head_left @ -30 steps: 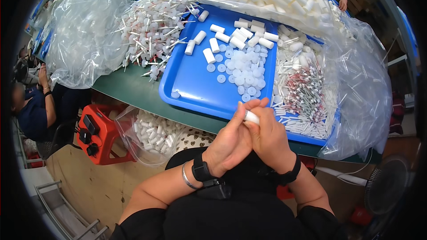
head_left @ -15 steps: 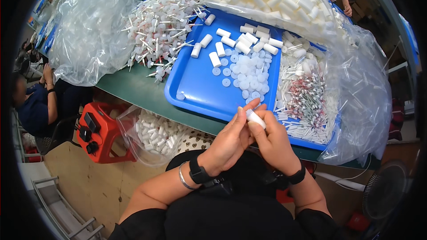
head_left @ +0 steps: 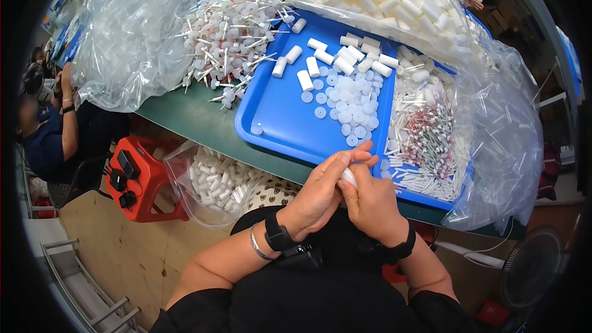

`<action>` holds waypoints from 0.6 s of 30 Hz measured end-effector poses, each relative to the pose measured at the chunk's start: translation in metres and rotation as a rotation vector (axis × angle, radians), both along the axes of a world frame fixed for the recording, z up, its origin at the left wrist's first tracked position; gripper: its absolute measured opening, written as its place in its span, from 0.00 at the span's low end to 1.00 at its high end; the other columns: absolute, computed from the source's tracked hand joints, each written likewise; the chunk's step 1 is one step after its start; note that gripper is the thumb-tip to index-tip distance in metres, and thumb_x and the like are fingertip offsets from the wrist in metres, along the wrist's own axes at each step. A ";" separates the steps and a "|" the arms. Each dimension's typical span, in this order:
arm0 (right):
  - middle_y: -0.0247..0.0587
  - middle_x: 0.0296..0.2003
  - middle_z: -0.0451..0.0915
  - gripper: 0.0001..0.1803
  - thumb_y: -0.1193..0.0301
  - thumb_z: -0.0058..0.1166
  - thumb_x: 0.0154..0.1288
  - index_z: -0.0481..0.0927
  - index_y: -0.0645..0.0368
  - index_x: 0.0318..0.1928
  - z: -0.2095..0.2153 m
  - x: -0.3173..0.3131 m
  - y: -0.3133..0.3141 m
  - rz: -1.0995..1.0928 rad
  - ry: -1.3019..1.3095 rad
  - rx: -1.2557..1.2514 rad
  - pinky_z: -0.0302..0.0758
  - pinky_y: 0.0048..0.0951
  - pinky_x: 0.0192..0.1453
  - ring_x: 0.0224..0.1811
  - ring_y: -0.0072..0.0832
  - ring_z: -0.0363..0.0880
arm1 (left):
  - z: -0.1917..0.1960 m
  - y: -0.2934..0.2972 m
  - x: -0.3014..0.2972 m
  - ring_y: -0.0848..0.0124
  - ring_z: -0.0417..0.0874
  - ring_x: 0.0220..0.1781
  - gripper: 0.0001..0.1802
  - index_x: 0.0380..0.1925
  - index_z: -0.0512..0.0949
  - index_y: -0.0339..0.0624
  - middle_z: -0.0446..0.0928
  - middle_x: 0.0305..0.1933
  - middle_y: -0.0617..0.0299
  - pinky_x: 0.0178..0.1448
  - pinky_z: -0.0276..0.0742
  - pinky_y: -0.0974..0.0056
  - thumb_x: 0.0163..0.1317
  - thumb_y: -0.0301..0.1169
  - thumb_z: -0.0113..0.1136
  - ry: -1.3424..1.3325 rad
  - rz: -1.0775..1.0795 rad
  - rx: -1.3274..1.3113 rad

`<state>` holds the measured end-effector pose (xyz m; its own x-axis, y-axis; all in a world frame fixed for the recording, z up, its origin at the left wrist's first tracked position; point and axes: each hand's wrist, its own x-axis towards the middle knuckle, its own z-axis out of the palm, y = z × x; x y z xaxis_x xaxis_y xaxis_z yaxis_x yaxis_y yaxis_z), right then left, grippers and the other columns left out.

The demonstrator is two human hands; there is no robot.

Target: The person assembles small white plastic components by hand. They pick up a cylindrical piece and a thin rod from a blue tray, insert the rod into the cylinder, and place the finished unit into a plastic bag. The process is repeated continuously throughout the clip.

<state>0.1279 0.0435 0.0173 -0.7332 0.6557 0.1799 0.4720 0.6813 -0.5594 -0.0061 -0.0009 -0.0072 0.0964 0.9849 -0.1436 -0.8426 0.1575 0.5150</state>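
Left hand and right hand closed together on small white tube, long axis pointing far-left toward blue tray.

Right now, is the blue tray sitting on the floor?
No: the blue tray lies on the green table, holding white caps and white tubes.
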 end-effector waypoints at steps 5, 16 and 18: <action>0.55 0.30 0.84 0.13 0.64 0.53 0.75 0.75 0.61 0.50 0.006 0.000 -0.001 -0.061 0.102 -0.329 0.78 0.43 0.30 0.29 0.51 0.85 | 0.004 -0.003 -0.014 0.55 0.58 0.80 0.31 0.70 0.65 0.37 0.57 0.79 0.54 0.78 0.61 0.49 0.81 0.49 0.32 -0.150 -0.115 -0.011; 0.51 0.26 0.82 0.13 0.65 0.56 0.73 0.76 0.61 0.49 -0.006 -0.008 -0.007 -0.047 0.069 -0.012 0.78 0.42 0.26 0.25 0.48 0.83 | -0.003 -0.007 0.003 0.55 0.59 0.79 0.33 0.72 0.59 0.34 0.58 0.78 0.52 0.80 0.60 0.50 0.81 0.50 0.28 0.057 0.024 0.050; 0.50 0.26 0.82 0.14 0.65 0.58 0.71 0.76 0.62 0.49 -0.007 -0.008 -0.005 -0.032 0.047 0.097 0.77 0.41 0.25 0.23 0.46 0.83 | -0.001 -0.006 -0.001 0.54 0.60 0.79 0.33 0.72 0.59 0.34 0.58 0.78 0.51 0.80 0.59 0.51 0.81 0.49 0.30 0.002 -0.002 0.034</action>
<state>0.1197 0.0383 0.0098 -0.7016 0.6561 0.2779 0.4687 0.7187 -0.5136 -0.0074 -0.0073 -0.0086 0.0976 0.9891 -0.1101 -0.8412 0.1411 0.5220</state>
